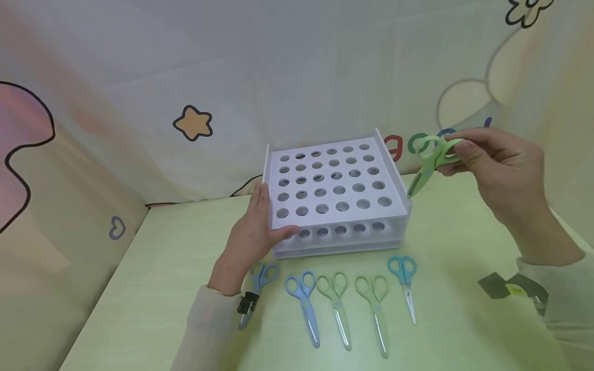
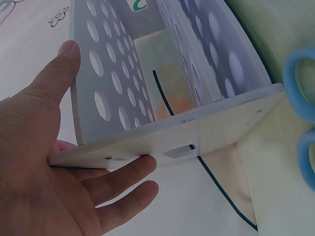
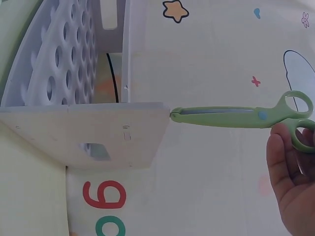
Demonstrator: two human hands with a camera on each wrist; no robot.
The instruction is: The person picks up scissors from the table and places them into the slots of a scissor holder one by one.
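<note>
A white rack with rows of round holes in its top board and a second holed shelf below stands on the table. My left hand holds its left side, the thumb over the front of the top board and the fingers along the side panel. In my right hand a pair of green scissors is pinched by one handle loop. The blades point down and left, and in the right wrist view the tip of these scissors is right at the rack's side panel.
In front of the rack lie blue scissors, two green pairs and teal scissors. Another blue pair is partly covered by the left wrist. A patterned curtain hangs behind the table.
</note>
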